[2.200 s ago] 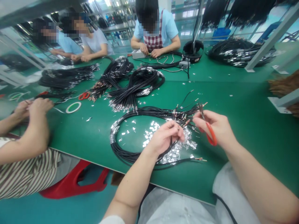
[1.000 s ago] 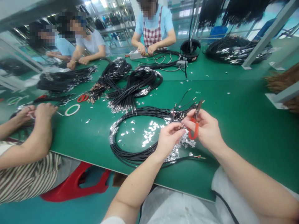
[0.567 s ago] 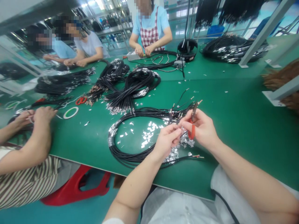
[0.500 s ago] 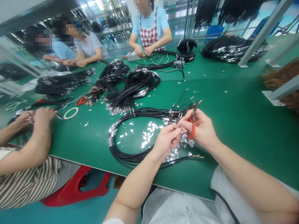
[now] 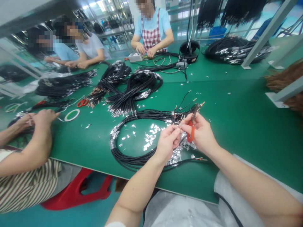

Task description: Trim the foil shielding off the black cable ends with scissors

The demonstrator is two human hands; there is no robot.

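My right hand (image 5: 201, 130) is closed around scissors (image 5: 190, 133) with orange-red handles, their blades pointing up and away from me. Its thumb and forefinger meet the fingertips of my left hand (image 5: 168, 140). My left fingers are pinched on what looks like the end of a thin black cable, mostly hidden by the fingers. Both hands hover over a coiled bundle of black cables (image 5: 113, 143), bound with silvery tape at its left side. Stripped copper-coloured wire ends show beyond the scissors. Scraps of silver foil (image 5: 149, 137) lie inside the coil and beneath my hands.
More cable bundles (image 5: 144, 83) lie further back on the green table (image 5: 241, 132). A tape roll (image 5: 72, 115) and another pair of orange scissors (image 5: 82, 103) are to the left. One co-worker's hands (image 5: 44, 119) work at left; other people sit across. Metal posts (image 5: 267, 34) stand at right.
My right hand and the scissors have shifted slightly left and down, towards me. My left hand stays almost in place, still pinching. Across the table, a co-worker's hands have moved a little.
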